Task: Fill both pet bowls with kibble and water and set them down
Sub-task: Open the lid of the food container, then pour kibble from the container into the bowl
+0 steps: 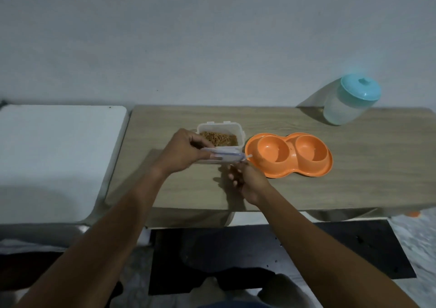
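A clear plastic container (238,132) with brown kibble (218,138) inside stands on the wooden table (354,166). Its lid (226,155), clear with a bluish edge, is lifted off the front of the container and held nearly flat. My left hand (181,152) grips the lid's left side. My right hand (245,180) pinches the lid's right clip from below. To the right lies an orange double pet bowl (289,154) with both cups empty. A jug with a teal lid (349,100) stands at the table's back right; what is in it is unclear.
A white surface (59,156) adjoins the table on the left. A plain wall rises right behind the table. A dark mat (306,255) lies on the floor below the table's front edge.
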`<state>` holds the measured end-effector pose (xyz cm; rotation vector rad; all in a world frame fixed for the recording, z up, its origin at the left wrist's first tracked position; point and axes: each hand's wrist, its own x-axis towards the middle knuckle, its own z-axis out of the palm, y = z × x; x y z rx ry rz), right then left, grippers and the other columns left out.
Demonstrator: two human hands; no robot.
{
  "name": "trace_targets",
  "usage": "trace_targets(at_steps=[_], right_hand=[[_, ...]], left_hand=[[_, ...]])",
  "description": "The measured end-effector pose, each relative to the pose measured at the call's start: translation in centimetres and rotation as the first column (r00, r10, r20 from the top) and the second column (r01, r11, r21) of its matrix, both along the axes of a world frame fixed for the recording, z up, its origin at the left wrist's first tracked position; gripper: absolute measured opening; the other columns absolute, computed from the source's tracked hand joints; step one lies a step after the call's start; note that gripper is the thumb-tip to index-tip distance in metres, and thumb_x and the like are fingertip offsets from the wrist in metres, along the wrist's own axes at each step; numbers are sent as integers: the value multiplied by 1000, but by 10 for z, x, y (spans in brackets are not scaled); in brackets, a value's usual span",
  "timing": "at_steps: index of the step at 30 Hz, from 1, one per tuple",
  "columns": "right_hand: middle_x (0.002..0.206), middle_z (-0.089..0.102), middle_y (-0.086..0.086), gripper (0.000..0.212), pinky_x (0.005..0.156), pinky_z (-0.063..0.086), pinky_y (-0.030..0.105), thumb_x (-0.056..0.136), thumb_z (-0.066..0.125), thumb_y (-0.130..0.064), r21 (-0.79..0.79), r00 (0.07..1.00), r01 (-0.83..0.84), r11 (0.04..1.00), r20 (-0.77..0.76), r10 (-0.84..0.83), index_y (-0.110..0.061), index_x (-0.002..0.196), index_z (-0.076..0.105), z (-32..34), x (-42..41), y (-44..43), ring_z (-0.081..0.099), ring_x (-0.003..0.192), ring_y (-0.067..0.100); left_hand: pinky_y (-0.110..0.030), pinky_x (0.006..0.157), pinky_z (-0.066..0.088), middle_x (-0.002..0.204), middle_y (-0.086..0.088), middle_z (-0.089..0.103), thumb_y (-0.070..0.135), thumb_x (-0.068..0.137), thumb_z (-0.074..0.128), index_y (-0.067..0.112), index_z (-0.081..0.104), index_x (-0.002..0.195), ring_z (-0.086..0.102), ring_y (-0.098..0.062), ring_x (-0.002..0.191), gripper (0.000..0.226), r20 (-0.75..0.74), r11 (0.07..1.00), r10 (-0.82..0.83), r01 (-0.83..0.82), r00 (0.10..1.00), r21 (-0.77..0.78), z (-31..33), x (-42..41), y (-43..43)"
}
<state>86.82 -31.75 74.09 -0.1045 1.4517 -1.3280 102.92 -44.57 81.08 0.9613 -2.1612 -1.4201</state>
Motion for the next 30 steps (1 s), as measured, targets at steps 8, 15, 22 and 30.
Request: trace_targets(at_steps=[8,15,22,30], right_hand=[[115,70,12,28,72,55,35,89,71,-18,190,875,-166,968,-424,233,-15,116,70,4,-1,16,65,94,25],[112,61,11,30,69,41,35,88,60,-32,531,79,-111,840,-838,540,-20,115,67,-6,14,16,61,102,35],[126,50,10,40,77,50,42,97,56,-47,482,74,-88,872,-869,488,-21,128,60,-4,8,26,58,110,33],[134,63,7,49,98,52,43,94,63,-50,105,706,3,994,-704,72,-23,135,62,45,-56,27,62,119,26]], left_hand=[[-23,76,57,85,7,76,18,69,87,27,80,85,71,-9,82,20,336,990,-142,126,931,69,-43,28,45],[-23,77,49,97,9,72,39,84,73,20,74,103,67,-9,91,27,161,876,481,-469,862,-110,-42,-9,31],[-37,77,62,99,-14,73,10,83,63,7,68,105,73,-25,81,23,212,696,579,-612,787,376,-52,-48,-4],[-25,57,59,95,-16,71,-2,82,65,-2,68,103,75,-26,79,22,55,567,689,-585,722,580,-34,-65,8]])
